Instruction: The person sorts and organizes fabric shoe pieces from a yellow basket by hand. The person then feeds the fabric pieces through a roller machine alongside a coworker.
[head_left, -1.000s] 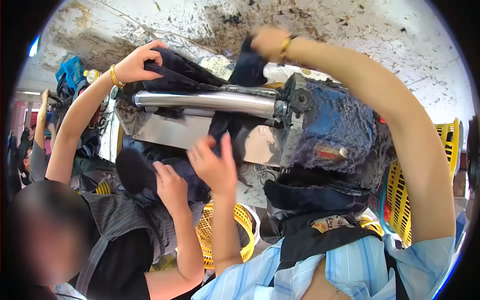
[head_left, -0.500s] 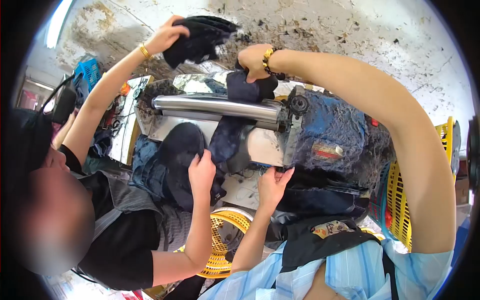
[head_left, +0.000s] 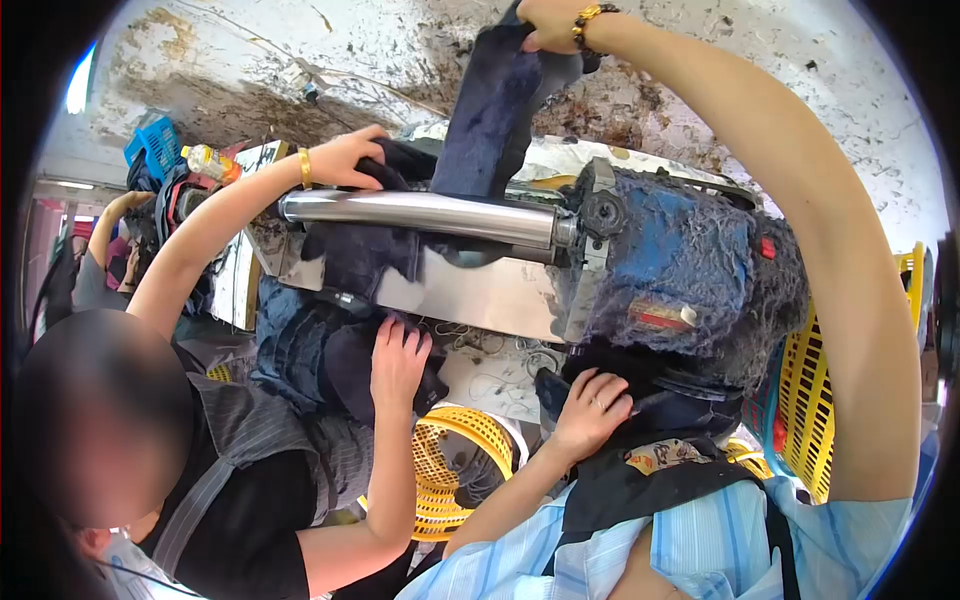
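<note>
My right hand (head_left: 550, 22) is closed on the top end of a dark fuzzy fabric piece (head_left: 487, 115), which hangs down behind the metal roller (head_left: 420, 215) of a machine. My left hand (head_left: 595, 412) rests over a stack of dark fabric pieces (head_left: 680, 412) below the machine's right end, fingers slightly bent and apart; its thumb is hidden. At my left, a co-worker's hand (head_left: 350, 158) holds another dark fabric piece (head_left: 405, 160) behind the roller. The co-worker's other hand (head_left: 400, 365) lies on dark fabric pieces (head_left: 350, 365) at the front.
Grey lint coats the blue machine housing (head_left: 680, 240), which has a red button (head_left: 767, 247). A yellow basket (head_left: 430, 500) stands below, and another yellow basket (head_left: 808, 410) is at the right. A blue basket (head_left: 153, 150) and a bottle (head_left: 210, 162) are at the far left.
My right hand has lifted up, drawing the fabric piece out behind the roller. My left hand has moved from the machine's front edge to the stack. The co-worker's raised hand has lowered to the roller.
</note>
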